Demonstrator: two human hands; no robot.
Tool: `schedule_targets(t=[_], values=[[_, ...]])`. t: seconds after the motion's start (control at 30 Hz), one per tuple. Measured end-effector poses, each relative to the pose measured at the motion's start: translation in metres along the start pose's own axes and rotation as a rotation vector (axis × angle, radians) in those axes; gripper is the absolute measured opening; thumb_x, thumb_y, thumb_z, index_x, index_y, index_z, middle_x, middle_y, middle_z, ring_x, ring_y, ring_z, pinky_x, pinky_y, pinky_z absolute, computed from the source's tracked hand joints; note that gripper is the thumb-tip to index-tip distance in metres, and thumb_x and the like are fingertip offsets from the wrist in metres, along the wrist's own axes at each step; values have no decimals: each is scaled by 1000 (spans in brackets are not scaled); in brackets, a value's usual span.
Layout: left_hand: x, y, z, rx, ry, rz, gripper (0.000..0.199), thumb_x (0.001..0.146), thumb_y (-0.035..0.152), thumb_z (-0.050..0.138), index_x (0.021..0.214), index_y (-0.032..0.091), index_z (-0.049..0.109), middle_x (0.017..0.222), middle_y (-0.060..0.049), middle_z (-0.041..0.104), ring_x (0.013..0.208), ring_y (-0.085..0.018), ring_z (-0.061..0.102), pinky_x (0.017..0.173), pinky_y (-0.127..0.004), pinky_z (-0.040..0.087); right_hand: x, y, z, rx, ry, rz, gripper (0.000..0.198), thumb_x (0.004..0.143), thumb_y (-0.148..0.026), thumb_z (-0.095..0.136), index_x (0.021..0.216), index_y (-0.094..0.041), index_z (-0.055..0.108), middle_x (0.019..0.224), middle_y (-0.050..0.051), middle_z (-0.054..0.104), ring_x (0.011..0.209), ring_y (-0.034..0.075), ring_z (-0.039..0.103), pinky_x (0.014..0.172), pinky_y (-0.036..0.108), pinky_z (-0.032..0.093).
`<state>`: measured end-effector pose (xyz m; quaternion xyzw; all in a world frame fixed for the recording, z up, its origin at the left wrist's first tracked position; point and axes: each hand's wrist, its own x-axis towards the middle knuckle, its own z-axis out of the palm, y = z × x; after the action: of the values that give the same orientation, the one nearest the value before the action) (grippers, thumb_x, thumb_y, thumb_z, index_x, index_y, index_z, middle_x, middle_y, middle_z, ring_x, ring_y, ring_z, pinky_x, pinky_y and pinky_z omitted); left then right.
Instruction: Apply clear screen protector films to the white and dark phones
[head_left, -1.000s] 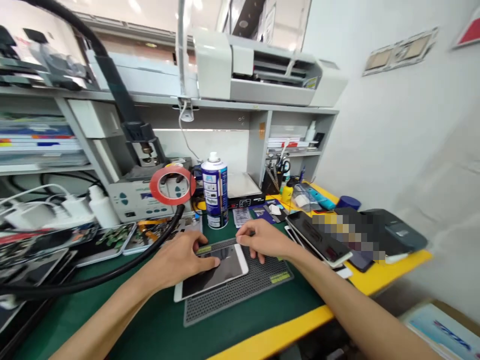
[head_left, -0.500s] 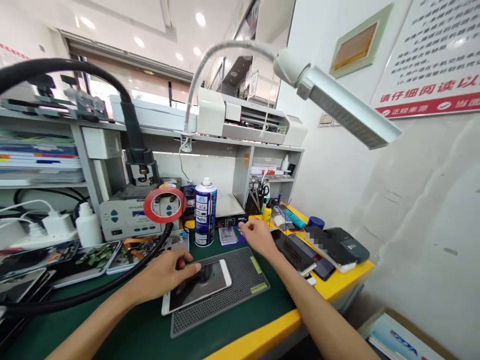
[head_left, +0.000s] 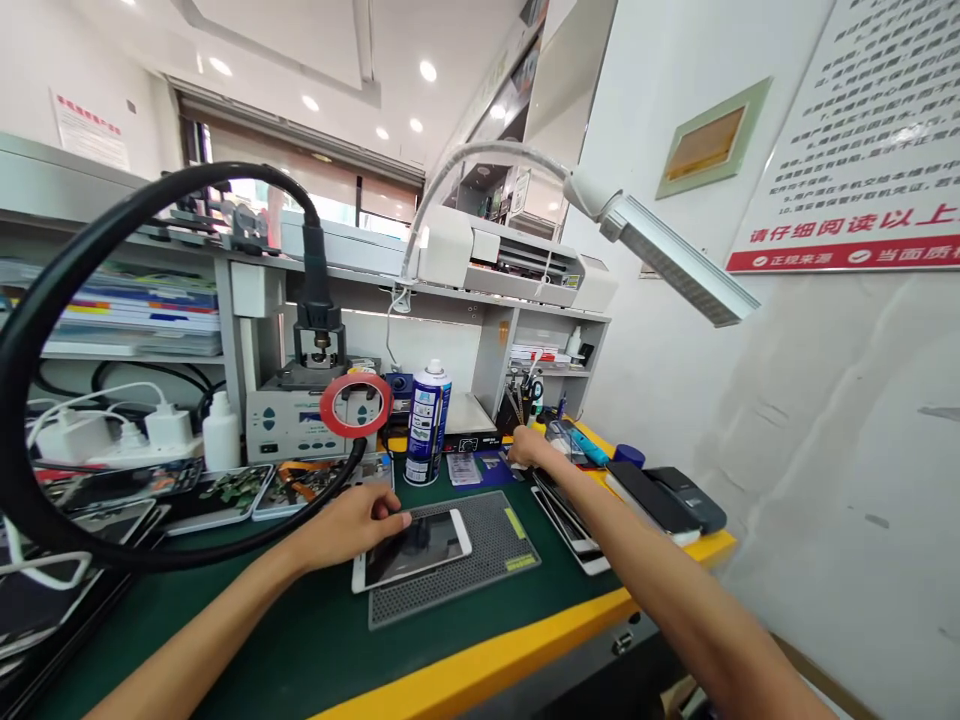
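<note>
A white-framed phone with a dark screen lies face up, its right part over a grey perforated mat. My left hand is at its far left edge, thumb on the screen and the other fingers curled against the edge. Farther off to the right, my right hand is closed near a black tool holder. What its fingers hold, if anything, is hidden. A purple card lies just left of that hand.
A blue spray can stands behind the mat. At left, a black hose loops across the bench before a control box with a red tape roll. Several phones lie under my right forearm. A lamp hangs overhead.
My right hand has reached farther back towards the tool holder. My left hand stays at the phone. The camera view has shifted, so the scene sits lower and more rightward at left.
</note>
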<state>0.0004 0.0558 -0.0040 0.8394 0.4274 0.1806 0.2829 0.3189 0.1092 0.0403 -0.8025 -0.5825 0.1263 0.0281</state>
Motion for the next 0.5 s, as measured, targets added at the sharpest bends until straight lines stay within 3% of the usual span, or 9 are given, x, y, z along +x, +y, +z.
schedule_targets(t=[0.17,0.5], values=[[-2,1,-2,-19,-8,-23,52,81,65,52,97,17,63,89,-7,69,80,-24,65,62,-29,41,1,1,-13,44,-119,-15,34,94,-34,60,123,-16,57,122,9,60,102,23,62,85,43,54],[-7,3,-10,-56,-40,25,47,81,61,53,95,17,64,85,-5,69,79,-23,64,65,-29,44,-7,-6,-16,-30,-184,95,35,94,-34,60,123,-16,57,123,10,59,103,24,62,85,44,54]])
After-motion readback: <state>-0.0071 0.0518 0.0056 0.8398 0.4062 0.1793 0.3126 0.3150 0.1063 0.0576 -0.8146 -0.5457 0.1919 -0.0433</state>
